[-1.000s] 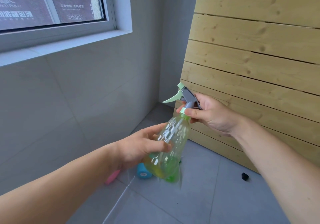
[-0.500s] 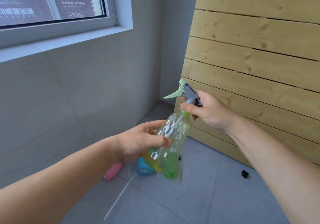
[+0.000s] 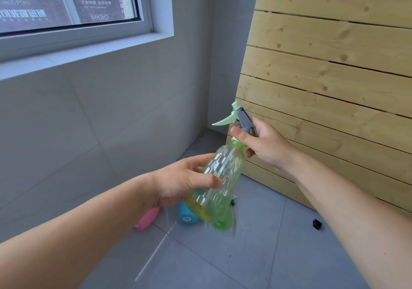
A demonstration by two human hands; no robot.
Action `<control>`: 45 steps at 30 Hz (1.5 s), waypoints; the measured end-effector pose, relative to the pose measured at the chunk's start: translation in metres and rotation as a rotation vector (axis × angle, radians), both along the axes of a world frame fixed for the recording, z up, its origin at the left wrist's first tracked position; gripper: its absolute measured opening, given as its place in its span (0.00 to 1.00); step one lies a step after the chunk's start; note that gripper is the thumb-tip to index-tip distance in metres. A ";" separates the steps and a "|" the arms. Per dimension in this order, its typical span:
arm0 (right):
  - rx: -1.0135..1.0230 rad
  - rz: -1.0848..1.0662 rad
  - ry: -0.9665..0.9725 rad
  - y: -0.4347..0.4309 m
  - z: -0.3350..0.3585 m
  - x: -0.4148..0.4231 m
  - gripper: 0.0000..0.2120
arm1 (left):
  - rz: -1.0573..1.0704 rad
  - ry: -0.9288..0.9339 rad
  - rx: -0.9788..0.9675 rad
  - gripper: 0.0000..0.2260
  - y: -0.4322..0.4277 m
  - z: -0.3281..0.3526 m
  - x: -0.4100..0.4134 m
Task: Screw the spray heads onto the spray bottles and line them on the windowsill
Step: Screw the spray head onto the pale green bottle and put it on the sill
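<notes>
Hands hold a clear green spray bottle up in the air, tipped over, below the windowsill. Left hand wraps around its belly, and right hand pinches the neck just under the grey and green spray head. Pink bottle and blue bottle lie on the grey floor beneath.
</notes>
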State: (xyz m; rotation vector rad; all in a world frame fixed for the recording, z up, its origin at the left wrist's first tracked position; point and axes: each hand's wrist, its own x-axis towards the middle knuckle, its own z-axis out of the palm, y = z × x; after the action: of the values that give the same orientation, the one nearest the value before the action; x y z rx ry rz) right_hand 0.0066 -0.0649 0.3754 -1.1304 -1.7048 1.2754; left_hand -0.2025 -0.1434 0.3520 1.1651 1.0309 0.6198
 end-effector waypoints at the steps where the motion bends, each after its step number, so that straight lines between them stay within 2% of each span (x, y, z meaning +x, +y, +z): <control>1: -0.055 0.045 0.056 0.000 0.003 0.003 0.15 | 0.001 -0.005 0.004 0.26 0.000 0.001 0.000; 4: -0.129 0.130 0.173 0.002 0.009 0.011 0.14 | -0.003 -0.015 0.007 0.25 0.000 0.002 0.001; 6: -0.070 0.069 0.097 0.003 0.005 0.009 0.12 | -0.013 -0.020 -0.001 0.26 0.000 0.000 0.002; 9: -0.022 -0.002 0.003 0.003 0.002 0.004 0.16 | -0.018 -0.022 0.002 0.27 0.001 -0.001 0.001; 11: -0.094 0.052 0.108 0.005 0.005 0.008 0.20 | -0.009 -0.024 0.008 0.26 0.002 -0.001 0.001; 13: -0.132 0.116 0.193 0.005 0.008 0.013 0.18 | 0.001 -0.024 0.010 0.26 0.003 -0.001 0.000; 15: -0.093 0.091 0.124 0.006 0.005 0.012 0.13 | -0.005 -0.023 0.006 0.27 0.003 -0.002 0.000; 18: -0.015 0.003 -0.011 0.005 -0.001 0.004 0.15 | -0.028 -0.005 0.008 0.27 0.002 -0.005 0.000; 23: -0.126 0.122 0.151 0.007 0.005 0.010 0.19 | -0.018 -0.018 0.005 0.26 0.001 -0.002 -0.003; 27: -0.136 0.063 0.226 0.005 0.002 0.005 0.21 | -0.040 -0.075 -0.013 0.25 0.001 0.000 -0.003; 31: -0.236 0.025 0.413 0.004 0.004 0.002 0.10 | -0.006 -0.113 -0.019 0.21 0.002 0.003 -0.001; 33: -0.301 0.056 0.475 0.003 0.005 0.003 0.12 | 0.003 -0.072 -0.005 0.23 0.000 0.003 0.002; 36: -0.331 0.070 0.492 -0.001 0.006 0.000 0.17 | 0.001 -0.039 0.017 0.29 -0.001 0.001 0.004; 39: -0.272 0.030 0.465 -0.002 0.007 -0.005 0.18 | 0.042 -0.029 0.020 0.25 0.002 0.001 0.005; 43: -0.223 -0.028 0.469 0.001 0.004 -0.007 0.14 | 0.106 -0.028 -0.006 0.26 0.004 0.000 0.011; 45: -0.212 -0.049 0.464 0.001 0.003 -0.008 0.17 | 0.123 -0.014 0.003 0.24 0.004 0.001 0.012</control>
State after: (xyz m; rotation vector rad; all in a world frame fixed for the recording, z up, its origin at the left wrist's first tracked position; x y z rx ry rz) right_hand -0.0015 -0.0635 0.3782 -0.8940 -1.2155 1.5712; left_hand -0.1910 -0.1393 0.3534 1.1038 1.0959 0.7257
